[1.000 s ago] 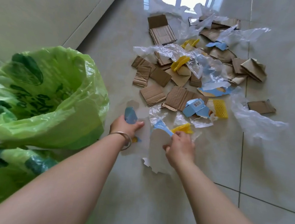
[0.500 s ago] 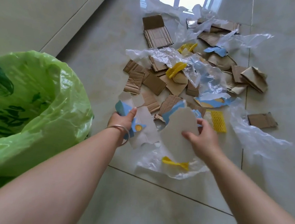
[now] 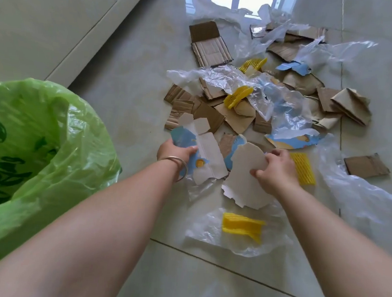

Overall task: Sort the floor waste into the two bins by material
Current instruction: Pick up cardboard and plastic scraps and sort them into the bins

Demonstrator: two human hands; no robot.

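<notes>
I am gripping a flattened carton piece (image 3: 207,156), grey on its inner face and blue on its printed face, with my left hand (image 3: 174,152); the thumb is lying across the blue panel and the fingers are curling behind it, so the hand is clamped on the piece. A metal bangle (image 3: 177,164) is sitting on that wrist. My right hand (image 3: 274,172) is pinching a second torn grey card piece (image 3: 244,173) at its right edge, thumb on the near face and fingers curled over the top edge; the hand is closed around that piece. The two pieces are being held just beside each other, above the tiled floor (image 3: 203,278). Below them, a clear plastic sheet (image 3: 209,229) is lying on the floor with a yellow foam net (image 3: 241,225) resting on it. A second yellow foam net (image 3: 302,167) is lying just right of my right hand. Beyond my hands, the remaining waste is spread out: brown corrugated cardboard scraps (image 3: 210,45), crumpled clear film (image 3: 282,106), and blue printed carton fragments (image 3: 291,140). The green bag-lined bin (image 3: 50,141) is standing at my left, well apart from the pile, with its mouth open. A pale cabinet (image 3: 48,15) is standing behind it.
</notes>
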